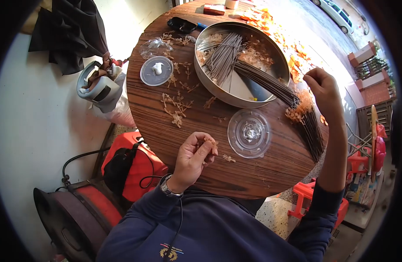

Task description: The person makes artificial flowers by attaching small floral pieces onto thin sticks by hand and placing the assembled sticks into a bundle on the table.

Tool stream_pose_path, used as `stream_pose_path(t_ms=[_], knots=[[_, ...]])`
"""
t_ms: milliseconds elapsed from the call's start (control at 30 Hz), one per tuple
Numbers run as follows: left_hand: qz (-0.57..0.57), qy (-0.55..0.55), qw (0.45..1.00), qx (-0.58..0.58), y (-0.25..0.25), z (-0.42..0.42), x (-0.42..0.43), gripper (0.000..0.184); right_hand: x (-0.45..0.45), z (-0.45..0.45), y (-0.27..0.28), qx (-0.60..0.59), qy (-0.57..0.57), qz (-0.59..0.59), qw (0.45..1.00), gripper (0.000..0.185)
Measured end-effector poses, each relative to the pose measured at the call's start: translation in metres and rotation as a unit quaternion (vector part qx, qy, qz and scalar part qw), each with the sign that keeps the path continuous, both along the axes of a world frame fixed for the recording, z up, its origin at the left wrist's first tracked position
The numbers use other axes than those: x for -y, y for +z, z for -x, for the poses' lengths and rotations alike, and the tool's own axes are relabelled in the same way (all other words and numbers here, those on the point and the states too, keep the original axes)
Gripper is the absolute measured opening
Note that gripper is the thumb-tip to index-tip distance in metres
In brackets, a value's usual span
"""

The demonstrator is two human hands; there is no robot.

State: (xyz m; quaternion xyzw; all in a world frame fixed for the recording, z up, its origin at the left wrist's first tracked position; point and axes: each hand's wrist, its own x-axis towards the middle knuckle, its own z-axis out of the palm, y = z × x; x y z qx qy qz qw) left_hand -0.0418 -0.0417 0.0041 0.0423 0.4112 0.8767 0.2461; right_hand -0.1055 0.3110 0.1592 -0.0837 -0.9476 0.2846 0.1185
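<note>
My left hand is closed above the front of the table, pinching a small pale orange flower piece. Over the right side, my right hand has its fingers pressed together beside the orange petals; whatever it holds is too small to make out. Below it lies a bundle of dark thin sticks with pale orange flowers around its upper part. More sticks rest in a round metal tin. A clear plastic lid lies between my hands.
The round wooden table bears scattered flower sprigs, a small lid with white paste, dark glasses and a red box. A grey bin stands left, a red stool at lower right.
</note>
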Motion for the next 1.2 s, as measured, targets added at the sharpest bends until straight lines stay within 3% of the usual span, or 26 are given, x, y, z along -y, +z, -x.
stream_pose_path(t_ms=[33,133,267,367,400,500,567,600,667,900,1200], knots=[[-0.013,-0.012,1.0,-0.005,0.0,-0.001,-0.001,0.008,-0.002,-0.014,-0.003,-0.042,0.014,0.016,0.999,0.018],[-0.017,-0.014,1.0,-0.007,0.004,-0.006,-0.004,0.008,0.033,-0.071,-0.002,-0.094,-0.037,0.276,0.956,0.012],[-0.02,-0.056,0.998,0.008,0.012,-0.013,-0.009,0.011,0.067,-0.132,-0.047,-0.198,0.028,0.541,0.817,0.009],[-0.057,-0.101,0.993,0.001,0.011,-0.02,-0.015,0.01,0.104,-0.154,-0.088,-0.247,0.051,0.663,0.705,0.011],[-0.05,-0.108,0.993,0.006,0.01,-0.023,-0.018,0.01,0.12,-0.156,-0.1,-0.261,0.035,0.67,0.694,0.013],[-0.032,-0.125,0.992,0.003,0.005,-0.032,-0.028,0.011,0.151,-0.159,-0.128,-0.293,0.034,0.663,0.688,0.014],[0.014,-0.123,0.992,-0.002,0.002,-0.037,-0.032,0.012,0.163,-0.16,-0.139,-0.325,0.012,0.607,0.725,0.014],[0.018,-0.125,0.992,0.003,0.0,-0.039,-0.033,0.012,0.164,-0.161,-0.14,-0.323,0.005,0.611,0.723,0.014],[-0.005,-0.117,0.993,0.009,-0.004,-0.04,-0.035,0.012,0.164,-0.163,-0.143,-0.324,0.021,0.546,0.773,0.015],[-0.037,-0.112,0.993,-0.005,-0.008,-0.037,-0.036,0.011,0.17,-0.163,-0.147,-0.331,0.027,0.453,0.827,0.024],[0.001,-0.119,0.993,0.008,-0.006,-0.037,-0.033,0.012,0.173,-0.162,-0.146,-0.318,0.022,0.445,0.837,0.024]])
